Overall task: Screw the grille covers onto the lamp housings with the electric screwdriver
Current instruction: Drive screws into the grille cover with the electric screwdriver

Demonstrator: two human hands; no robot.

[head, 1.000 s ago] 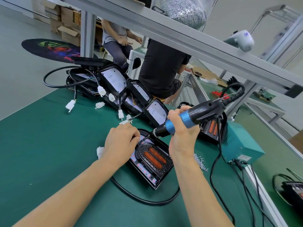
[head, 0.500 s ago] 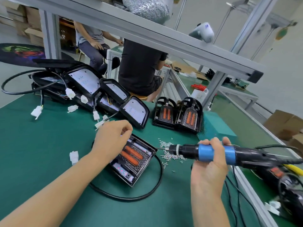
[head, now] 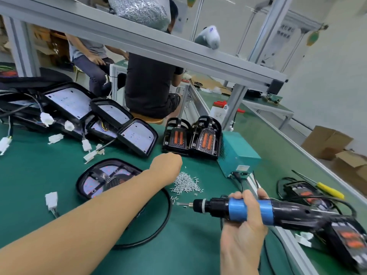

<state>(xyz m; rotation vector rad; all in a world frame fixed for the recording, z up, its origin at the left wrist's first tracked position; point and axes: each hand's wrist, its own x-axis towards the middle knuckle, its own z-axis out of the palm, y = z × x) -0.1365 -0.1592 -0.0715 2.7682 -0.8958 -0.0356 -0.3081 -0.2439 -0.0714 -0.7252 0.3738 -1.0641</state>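
Observation:
A black lamp housing (head: 103, 178) with its grille cover on lies on the green bench, partly hidden under my left forearm. My left hand (head: 166, 165) hangs over the far edge of a pile of small silver screws (head: 186, 182); its fingers curl downward out of sight. My right hand (head: 245, 219) grips the blue band of the electric screwdriver (head: 278, 212), held level with its bit pointing left, just right of the screws and clear of the lamp.
Several open lamp housings (head: 137, 136) with white connectors lean at the back left. Two grille covers (head: 191, 135) stand beside a teal power box (head: 239, 155). More lamps (head: 309, 195) and a yellow screwdriver (head: 328, 190) lie right. Two people sit behind the bench.
My left hand left the lamp and moved right to the screw pile. My right hand lifted the screwdriver off the lamp, swung it level and brought it down to the right.

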